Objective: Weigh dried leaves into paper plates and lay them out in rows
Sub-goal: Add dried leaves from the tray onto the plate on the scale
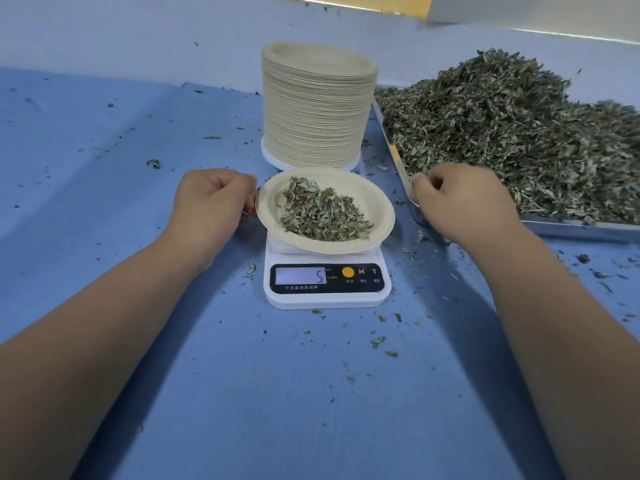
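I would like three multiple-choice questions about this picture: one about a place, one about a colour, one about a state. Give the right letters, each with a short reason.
1. Where does the stack of empty plates stand?
A. behind the scale
B. on top of the scale
C. in front of the scale

2. What colour is the round button on the scale?
A. green
B. orange-yellow
C. blue

3. In what state is the plate on the scale?
A. empty
B. upside down
C. filled with leaves, its rim gripped by the left hand

Answers: 1 A, the stack rises just beyond the scale; 2 B, the button is plainly orange-yellow; 3 C, leaves lie in the plate and the left hand's fingers curl round its left rim.
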